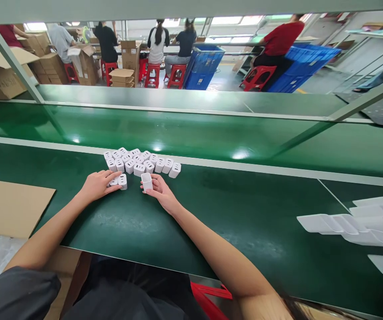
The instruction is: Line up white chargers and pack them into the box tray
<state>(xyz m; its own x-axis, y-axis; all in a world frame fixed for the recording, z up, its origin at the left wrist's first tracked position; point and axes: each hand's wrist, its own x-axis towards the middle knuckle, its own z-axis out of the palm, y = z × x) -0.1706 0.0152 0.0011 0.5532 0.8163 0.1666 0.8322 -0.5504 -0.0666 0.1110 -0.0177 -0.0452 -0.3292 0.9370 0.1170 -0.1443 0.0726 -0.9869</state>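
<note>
My right hand (159,190) holds a white, open-topped plastic charger shell (147,182) between thumb and fingers, its hollow end tipped up toward me. My left hand (98,186) is closed around a pair of white charger blocks (122,181) on the table, thumb on the near side and fingers over the far side. One of the pair is partly covered by the fingers. Just beyond both hands stands a cluster of similar white charger blocks (139,169) with dark slots on their upper faces.
Loose white plastic shells (371,222) lie on the green table (244,213) at right. A cardboard sheet (11,204) lies at left above an open box. Past a green conveyor belt (191,133), people sit on red stools near blue crates (204,66) and cartons.
</note>
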